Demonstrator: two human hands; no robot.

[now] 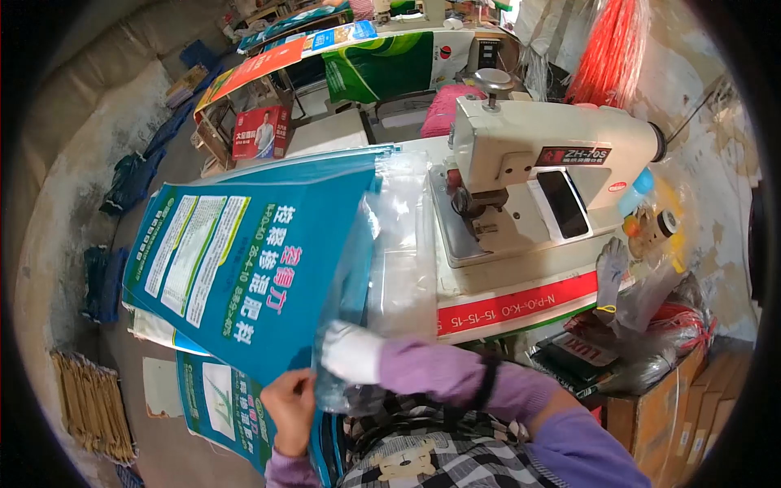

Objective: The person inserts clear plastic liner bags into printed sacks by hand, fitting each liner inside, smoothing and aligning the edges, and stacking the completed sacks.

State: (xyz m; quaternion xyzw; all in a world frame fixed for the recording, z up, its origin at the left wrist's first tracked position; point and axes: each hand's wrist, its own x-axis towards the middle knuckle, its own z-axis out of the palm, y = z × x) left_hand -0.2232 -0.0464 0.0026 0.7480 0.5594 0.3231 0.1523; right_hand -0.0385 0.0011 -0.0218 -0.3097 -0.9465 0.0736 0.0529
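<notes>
A teal printed fertilizer bag (244, 276) lies slanted on top of a stack of bags at the left of the sewing table. Along its right edge runs a clear plastic liner bag (346, 289), crumpled near me. My bare left hand (290, 409) pinches the bag's near corner, its fingers closed. Just right of it, my right hand (351, 352) in a white glove grips the clear plastic by the bag's edge; its fingertips are partly hidden by film. More clear liner bags (407, 244) lie flat beside the stack.
A cream sewing machine (529, 163) stands to the right, with a phone (563, 203) on its bed. A grey glove (610, 272) hangs at the table's right end. Red strands (612, 53) hang behind. Cardboard boxes (667, 398) stand lower right; more teal bags (220, 407) lie lower left.
</notes>
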